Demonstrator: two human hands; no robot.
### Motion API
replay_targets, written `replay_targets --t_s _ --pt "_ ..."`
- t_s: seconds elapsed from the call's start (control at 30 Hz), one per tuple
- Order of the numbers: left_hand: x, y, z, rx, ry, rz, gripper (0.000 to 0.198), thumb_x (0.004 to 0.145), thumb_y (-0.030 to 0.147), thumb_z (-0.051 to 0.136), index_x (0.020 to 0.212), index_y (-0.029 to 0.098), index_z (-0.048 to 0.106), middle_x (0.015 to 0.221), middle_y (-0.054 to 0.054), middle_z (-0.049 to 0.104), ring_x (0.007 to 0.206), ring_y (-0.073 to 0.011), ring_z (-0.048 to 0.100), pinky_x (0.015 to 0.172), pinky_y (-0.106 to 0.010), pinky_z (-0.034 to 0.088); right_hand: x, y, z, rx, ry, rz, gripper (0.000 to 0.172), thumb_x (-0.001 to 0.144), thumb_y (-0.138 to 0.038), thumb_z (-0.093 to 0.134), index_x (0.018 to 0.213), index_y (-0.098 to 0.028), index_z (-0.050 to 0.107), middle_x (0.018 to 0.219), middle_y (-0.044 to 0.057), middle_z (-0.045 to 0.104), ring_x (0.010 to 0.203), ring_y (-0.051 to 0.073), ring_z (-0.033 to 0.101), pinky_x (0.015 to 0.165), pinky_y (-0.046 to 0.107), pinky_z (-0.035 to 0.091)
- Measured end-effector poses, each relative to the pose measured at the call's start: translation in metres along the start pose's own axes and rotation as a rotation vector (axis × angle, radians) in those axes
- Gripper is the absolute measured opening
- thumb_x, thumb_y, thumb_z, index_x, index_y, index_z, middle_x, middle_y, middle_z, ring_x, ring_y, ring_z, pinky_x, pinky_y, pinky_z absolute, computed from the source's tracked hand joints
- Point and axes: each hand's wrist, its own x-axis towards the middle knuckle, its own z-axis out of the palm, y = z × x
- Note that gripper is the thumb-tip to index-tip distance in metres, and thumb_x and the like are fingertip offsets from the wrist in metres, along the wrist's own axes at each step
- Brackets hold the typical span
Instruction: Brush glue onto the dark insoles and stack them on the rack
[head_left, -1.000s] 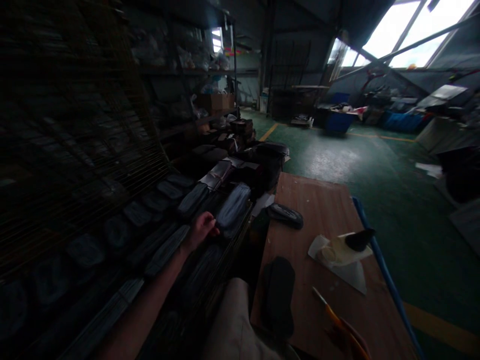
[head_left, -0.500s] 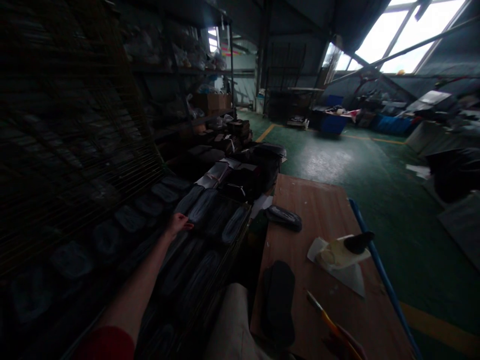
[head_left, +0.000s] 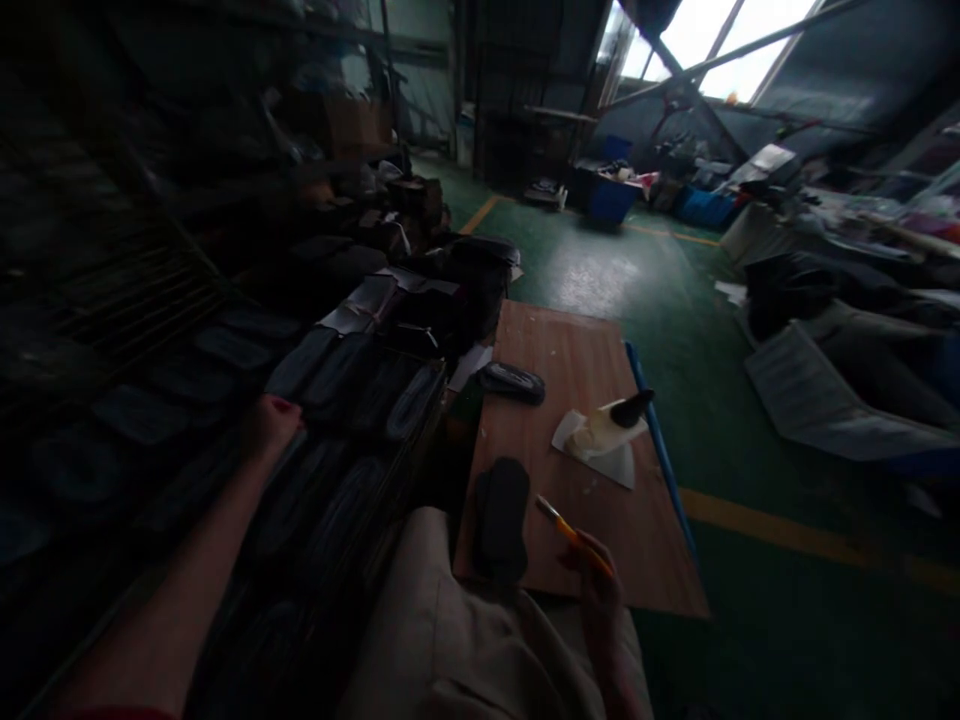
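Observation:
My left hand (head_left: 271,425) is stretched out over rows of dark, sole-shaped pieces (head_left: 334,375) at the left. Blur and dim light hide its fingers, and I cannot tell whether it grips one. In my right hand (head_left: 598,580) is a brush (head_left: 564,527) with an orange handle, held over the front of a wooden board (head_left: 555,350). Left of the brush tip lie dark soles (head_left: 504,515), which seem to overlap. Another dark sole piece (head_left: 514,382) rests at the board's left edge. A pale container with a black tip (head_left: 604,428) lies on a white sheet (head_left: 619,465).
Dark bundles (head_left: 420,320) are stacked beyond the rows. A wire rack (head_left: 112,320) stands at the left. A blue bar (head_left: 660,450) runs along the board's right edge. Blue bins (head_left: 609,195) and a grey, heaped container (head_left: 832,400) stand on the green floor.
The view has swung, so the board and bundles appear further left and higher. My left hand's fingers look less stretched out. My right hand with the brush shows more fully.

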Motion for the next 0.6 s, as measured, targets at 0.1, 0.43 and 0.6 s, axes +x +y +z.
replay_targets --t_s 0.1,0.43,0.6 --pt "-0.056 -0.001 0.018 -0.162 -0.191 0.145 0.014 0.08 0.027 0.059 0.086 0.015 0.054 0.06 0.005 0.055 0.051 -0.0107 0.056 0.053 -0.02 0.044 0.0 -0.002 0.008 0.047 -0.019 0.056 0.038 0.079 -0.046 0.066 0.106 -0.019 0.064 0.087 0.006 0.07 0.072 0.021 0.071 0.065 0.031 0.058" --pt "-0.322 0.027 0.132 0.134 -0.838 0.423 0.013 0.083 0.027 0.062 0.089 0.016 0.059 0.08 -0.005 0.069 0.074 -0.0153 0.066 0.062 -0.022 0.043 -0.004 -0.007 0.025 0.118 -0.039 0.074 0.034 0.08 -0.045 0.066 0.102 -0.019 0.065 0.086 0.005 0.068 0.067 0.017 0.069 0.062 0.028 0.056" --pt "-0.327 0.013 0.165 0.332 -0.771 0.365 0.036 0.082 0.032 0.066 0.109 0.009 0.056 0.112 -0.019 0.066 0.102 -0.0233 0.065 0.073 -0.025 0.045 -0.006 -0.006 0.025 0.098 -0.044 0.087 0.034 0.082 -0.044 0.064 0.103 -0.018 0.064 0.081 0.004 0.067 0.066 0.018 0.069 0.06 0.027 0.056"
